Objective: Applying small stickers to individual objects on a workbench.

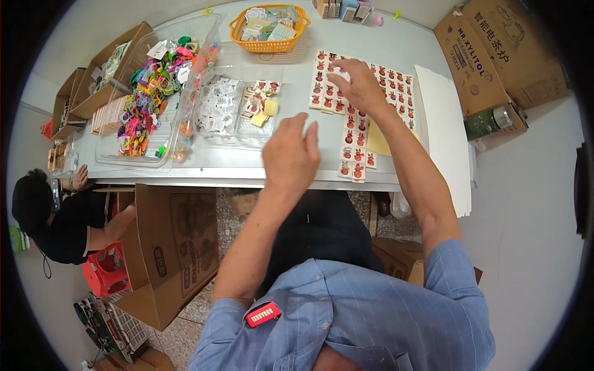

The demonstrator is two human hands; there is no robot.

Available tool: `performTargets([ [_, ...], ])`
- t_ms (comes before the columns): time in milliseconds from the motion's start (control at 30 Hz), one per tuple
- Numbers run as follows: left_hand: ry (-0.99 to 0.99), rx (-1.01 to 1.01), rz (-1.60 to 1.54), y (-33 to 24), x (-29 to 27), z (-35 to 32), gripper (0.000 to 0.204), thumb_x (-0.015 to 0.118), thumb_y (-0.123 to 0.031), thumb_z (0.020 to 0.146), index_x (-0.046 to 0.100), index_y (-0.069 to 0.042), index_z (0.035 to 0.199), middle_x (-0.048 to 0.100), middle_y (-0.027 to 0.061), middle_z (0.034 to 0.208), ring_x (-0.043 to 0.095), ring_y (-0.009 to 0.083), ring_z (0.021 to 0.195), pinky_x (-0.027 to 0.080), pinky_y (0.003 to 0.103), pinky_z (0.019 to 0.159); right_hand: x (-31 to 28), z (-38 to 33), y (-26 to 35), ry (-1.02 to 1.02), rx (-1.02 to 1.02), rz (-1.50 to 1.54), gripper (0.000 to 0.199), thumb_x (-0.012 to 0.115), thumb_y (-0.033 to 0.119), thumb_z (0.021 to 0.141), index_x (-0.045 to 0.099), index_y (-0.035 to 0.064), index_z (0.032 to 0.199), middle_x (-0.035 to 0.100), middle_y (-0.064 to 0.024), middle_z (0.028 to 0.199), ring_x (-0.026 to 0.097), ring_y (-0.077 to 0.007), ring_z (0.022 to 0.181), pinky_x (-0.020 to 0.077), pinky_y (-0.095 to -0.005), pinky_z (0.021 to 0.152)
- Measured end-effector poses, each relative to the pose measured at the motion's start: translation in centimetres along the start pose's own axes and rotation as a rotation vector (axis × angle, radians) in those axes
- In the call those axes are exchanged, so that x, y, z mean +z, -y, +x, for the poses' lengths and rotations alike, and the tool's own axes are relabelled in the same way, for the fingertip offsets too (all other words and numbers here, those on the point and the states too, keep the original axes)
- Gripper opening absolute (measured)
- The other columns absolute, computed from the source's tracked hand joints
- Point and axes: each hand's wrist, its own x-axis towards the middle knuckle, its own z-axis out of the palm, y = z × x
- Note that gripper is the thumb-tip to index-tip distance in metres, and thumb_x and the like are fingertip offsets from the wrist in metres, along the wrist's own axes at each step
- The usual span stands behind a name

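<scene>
My right hand (356, 83) reaches over rows of small white cards with red figures (362, 127) laid out on the white table (216, 164), its fingertips resting on cards near the top of the rows. My left hand (291, 154) hovers above the table's near edge with fingers loosely spread and nothing visible in it. It is close to a clear shallow tray of small packets (223, 108).
A clear bin of colourful clips (148, 99) stands at the left, an orange basket (269, 28) at the back. White sheets (442, 136) lie at the right beside a cardboard box (489, 55). Another person (55, 216) sits at lower left near open cartons (176, 247).
</scene>
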Motion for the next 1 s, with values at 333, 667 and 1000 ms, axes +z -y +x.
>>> performTargets([
  [333,0.136,-0.004,0.36,3.8,7.2,4.8,0.04,0.067,-0.014,0.091,0.059,0.0,0.127,0.063,0.022,0.12,0.068,0.0417,0.096,0.055,0.05,0.082,5.5,3.3,-1.5,-0.069,0.044,-0.44,0.068,0.045,0.054,0.103,0.042,0.0067,0.153,0.036,-0.019,0.16,0.03,-0.0407,0.147,0.0206,-0.0586,0.12],
  [667,0.151,-0.403,0.027,4.7,9.8,7.4,0.031,0.065,-0.025,0.093,0.069,0.005,0.099,0.072,0.0226,0.085,0.071,0.0412,0.084,0.056,0.048,0.078,7.1,2.4,-3.8,0.038,0.114,-0.391,0.072,0.04,0.057,0.104,0.037,0.008,0.156,0.034,-0.0179,0.161,0.025,-0.0397,0.151,0.0134,-0.0598,0.123],
  [1000,0.053,-0.626,-0.219,4.6,11.4,8.6,0.032,0.074,-0.029,0.092,0.069,0.003,0.091,0.061,0.0067,0.069,0.061,0.0175,0.051,0.045,0.03,0.043,7.3,2.5,-4.1,-0.054,0.117,-0.337,0.069,0.042,0.053,0.104,0.04,0.005,0.154,0.039,-0.0158,0.158,0.027,-0.0362,0.149,0.0142,-0.057,0.123],
])
